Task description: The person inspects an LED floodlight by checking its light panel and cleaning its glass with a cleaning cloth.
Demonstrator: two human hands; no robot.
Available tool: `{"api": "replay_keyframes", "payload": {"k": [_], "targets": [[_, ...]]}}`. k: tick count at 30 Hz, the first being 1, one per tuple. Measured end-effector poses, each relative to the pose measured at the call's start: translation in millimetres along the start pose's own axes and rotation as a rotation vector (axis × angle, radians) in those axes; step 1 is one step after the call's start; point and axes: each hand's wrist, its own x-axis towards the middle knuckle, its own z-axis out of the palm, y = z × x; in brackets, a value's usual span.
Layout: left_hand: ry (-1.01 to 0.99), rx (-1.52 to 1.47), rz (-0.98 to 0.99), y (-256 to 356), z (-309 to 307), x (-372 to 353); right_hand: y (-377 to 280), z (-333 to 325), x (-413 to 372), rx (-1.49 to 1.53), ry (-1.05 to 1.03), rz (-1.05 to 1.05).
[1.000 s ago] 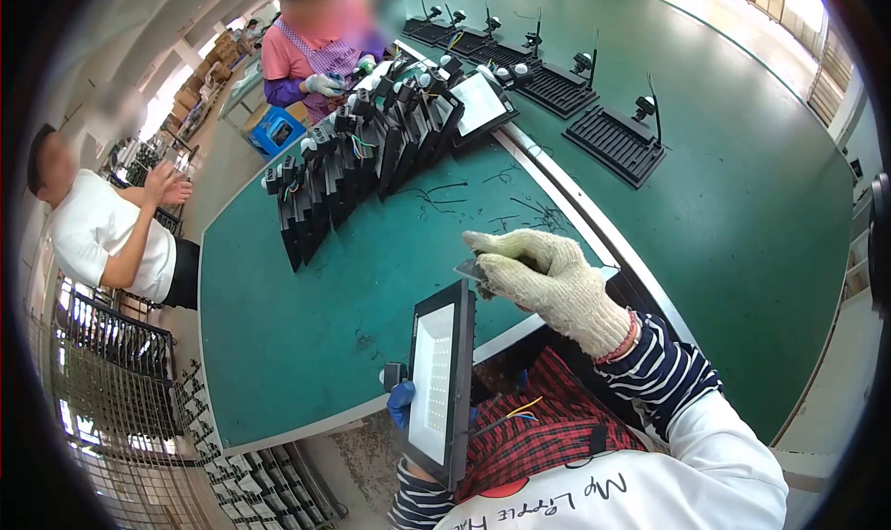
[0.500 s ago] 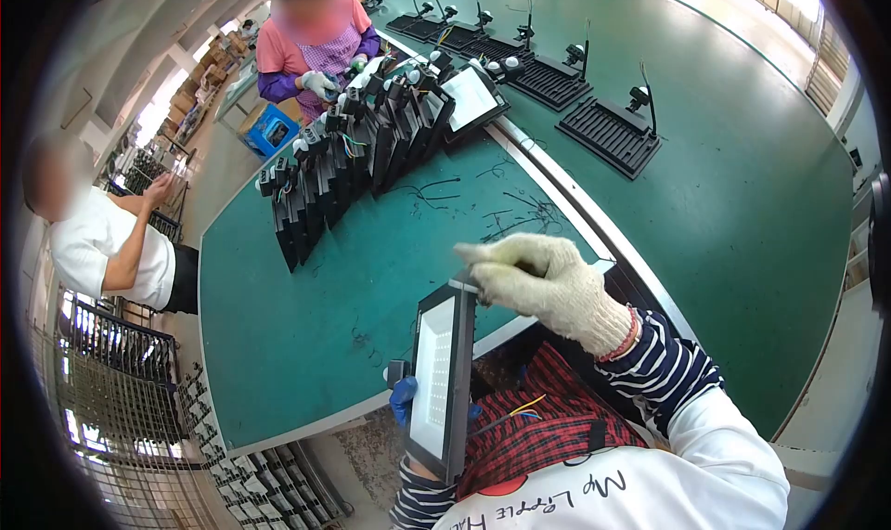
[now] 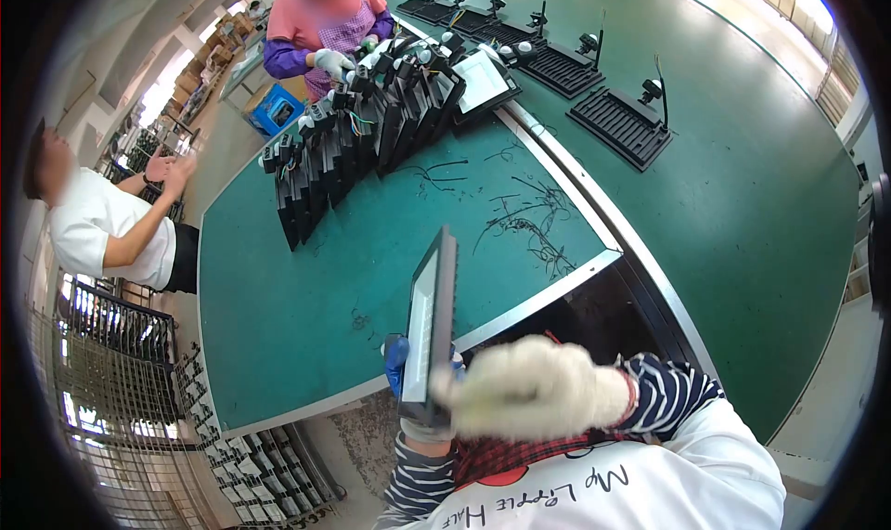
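My left hand, in a blue-fingered glove, grips a black-framed LED floodlight from beneath, its fingers wrapped round the sides. The lamp is tilted nearly on edge, its pale panel facing left and its finned back to the right. My right hand, in a cream knit glove, is smeared by motion at the lamp's lower right edge. Its fingertips reach the frame or overlap it in view; whether they hold anything cannot be made out.
A leaning row of black floodlights lines the green table. Dark wire scraps lie near its metal edge. More lamps lie along the right-hand surface. One co-worker handles lamps opposite; another person stands at left.
My right hand has dropped from the floodlight's top end to its lower right side. The floodlight has turned more edge-on and risen slightly. The person at left has brought both hands together.
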Motion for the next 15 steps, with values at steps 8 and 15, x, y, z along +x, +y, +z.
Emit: {"api": "replay_keyframes", "payload": {"k": [8,15], "targets": [[-0.259,0.07,-0.132,3.4,-8.5,-2.1,3.8,-30.8,25.4,0.354,0.441,0.181],[-0.02,0.115,-0.048,-4.7,8.7,-6.1,16.4,-35.1,25.0,0.272,0.336,0.167]]}}
